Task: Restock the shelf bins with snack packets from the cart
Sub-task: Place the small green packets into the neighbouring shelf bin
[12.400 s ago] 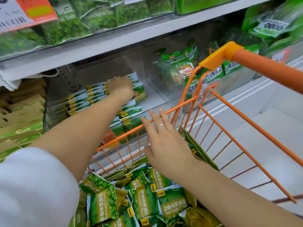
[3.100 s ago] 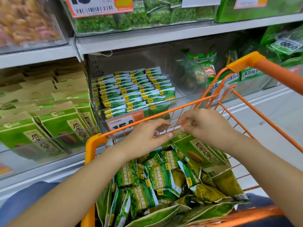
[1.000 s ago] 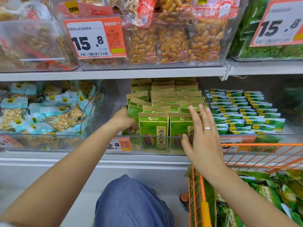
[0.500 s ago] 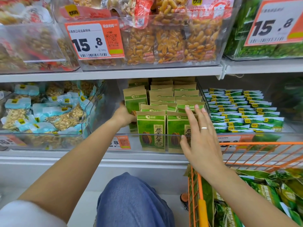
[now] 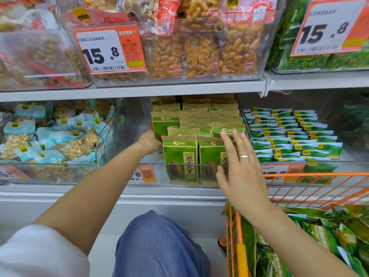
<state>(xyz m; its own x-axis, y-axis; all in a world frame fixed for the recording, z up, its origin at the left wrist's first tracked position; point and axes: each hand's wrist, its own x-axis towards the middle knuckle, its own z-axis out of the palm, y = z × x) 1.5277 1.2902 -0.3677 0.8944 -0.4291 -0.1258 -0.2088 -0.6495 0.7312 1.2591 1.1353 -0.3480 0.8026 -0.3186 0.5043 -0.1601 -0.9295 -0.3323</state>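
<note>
Hands: your left hand [image 5: 148, 141] grips a kraft-topped green packet [image 5: 164, 124] at the left row of the clear bin [image 5: 127, 136]; your right hand [image 5: 242, 170], fingers straight and holding nothing, steadies the front packets [image 5: 210, 160]. Step, as judged: seating stock; next, settle it upright, then reach to the orange wire cart [image 5: 319, 188]. Materials: matte paper pouches, flat and stiff; glossy crinkled green packs [image 5: 323, 236] remain in the cart.

Bright, even store light; soft glare on clear plastic, edges bowed and blurred.

Green-and-tan sunflower seed packets [image 5: 180, 158], orange wire cart [image 5: 311, 188], orange-bordered white price tag [image 5: 108, 49], pale blue nut packets [image 5: 58, 136], blue denim knee [image 5: 159, 244]
</note>
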